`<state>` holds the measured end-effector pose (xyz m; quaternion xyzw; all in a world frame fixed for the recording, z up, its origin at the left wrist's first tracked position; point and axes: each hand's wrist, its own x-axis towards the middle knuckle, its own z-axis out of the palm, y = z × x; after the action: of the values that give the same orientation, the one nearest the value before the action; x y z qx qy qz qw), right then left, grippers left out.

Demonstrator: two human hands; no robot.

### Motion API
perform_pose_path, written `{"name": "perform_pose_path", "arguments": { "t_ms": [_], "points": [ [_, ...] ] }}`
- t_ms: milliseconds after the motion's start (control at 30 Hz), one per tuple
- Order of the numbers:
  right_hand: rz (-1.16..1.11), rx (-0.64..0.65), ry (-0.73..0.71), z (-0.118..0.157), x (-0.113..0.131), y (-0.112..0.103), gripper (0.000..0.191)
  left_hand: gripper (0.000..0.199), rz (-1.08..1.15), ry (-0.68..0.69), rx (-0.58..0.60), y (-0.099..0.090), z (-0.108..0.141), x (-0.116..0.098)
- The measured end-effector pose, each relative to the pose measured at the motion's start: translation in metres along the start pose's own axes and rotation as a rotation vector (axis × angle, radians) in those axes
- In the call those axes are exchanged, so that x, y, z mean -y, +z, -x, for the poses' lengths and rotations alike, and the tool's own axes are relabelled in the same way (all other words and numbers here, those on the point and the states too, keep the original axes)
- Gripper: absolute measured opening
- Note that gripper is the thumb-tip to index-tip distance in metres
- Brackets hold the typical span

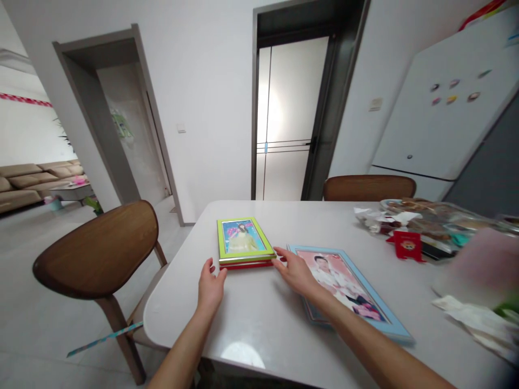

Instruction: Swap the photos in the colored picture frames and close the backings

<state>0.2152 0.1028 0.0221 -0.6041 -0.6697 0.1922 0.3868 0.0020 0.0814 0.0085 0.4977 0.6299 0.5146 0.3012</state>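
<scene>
A lime-green picture frame (pixel 243 237) lies flat on top of a red one (pixel 248 265), the two stacked on the white table (pixel 259 324). At the stack's near left corner is my left hand (pixel 211 287), its fingers apart and nothing held. My right hand (pixel 295 272) is at the near right corner, thumb and fingers spread, the fingertips at the frame edge. Under my right forearm lies a larger light-blue frame (pixel 348 281) with a picture in it, partly covered by the arm.
Bags (pixel 430 213), a red packet (pixel 407 246) and white tissue (pixel 478 324) lie on the table's right side. One wooden chair (pixel 101 251) stands at the left, another (pixel 368 187) behind the table. A refrigerator (pixel 438 124) is at the right.
</scene>
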Motion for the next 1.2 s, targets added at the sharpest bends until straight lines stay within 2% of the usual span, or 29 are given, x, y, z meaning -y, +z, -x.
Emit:
{"name": "perform_pose_path", "arguments": {
  "t_ms": [100,233,333,433,600,700,767,833,933,1000,1067,1200],
  "points": [
    [-0.111,-0.043,0.102,-0.018,0.003,0.019,0.036,0.047,-0.007,0.033,0.043,0.004,-0.008,0.002],
    [-0.302,-0.141,0.239,-0.025,-0.002,0.027,0.029,0.044,-0.027,0.097,0.088,0.005,-0.004,-0.001],
    [-0.506,-0.217,0.322,-0.016,-0.002,0.024,0.029,0.039,-0.042,0.130,0.099,0.001,0.014,-0.008],
    [-0.729,-0.243,0.377,-0.001,0.008,0.017,0.026,0.026,-0.027,0.173,0.170,-0.002,0.037,-0.019],
    [-0.961,-0.211,0.344,0.033,0.033,-0.006,0.024,0.028,0.002,0.193,0.247,-0.007,0.061,-0.035],
    [-0.889,-0.191,0.232,0.062,0.044,-0.024,0.028,0.033,0.043,0.166,0.296,-0.010,0.066,-0.041],
    [-0.637,-0.215,0.148,0.085,0.048,-0.034,0.029,0.039,0.096,0.148,0.349,-0.012,0.070,-0.047],
    [-0.343,-0.237,0.003,0.108,0.051,-0.040,0.029,0.047,0.247,0.096,0.399,-0.015,0.075,-0.058],
    [-0.041,-0.208,-0.397,0.136,0.050,-0.039,0.033,0.056,0.578,0.001,0.423,-0.020,0.084,-0.074],
    [0.083,-0.179,-0.681,0.149,0.048,-0.033,0.038,0.057,0.697,-0.016,0.436,-0.024,0.087,-0.080],
    [0.200,-0.176,-0.859,0.156,0.045,-0.024,0.039,0.057,0.711,-0.015,0.471,-0.028,0.089,-0.077],
    [0.392,-0.153,-0.976,0.162,0.041,-0.003,0.034,0.058,0.604,-0.058,0.511,-0.034,0.085,-0.046]
  ]
}}
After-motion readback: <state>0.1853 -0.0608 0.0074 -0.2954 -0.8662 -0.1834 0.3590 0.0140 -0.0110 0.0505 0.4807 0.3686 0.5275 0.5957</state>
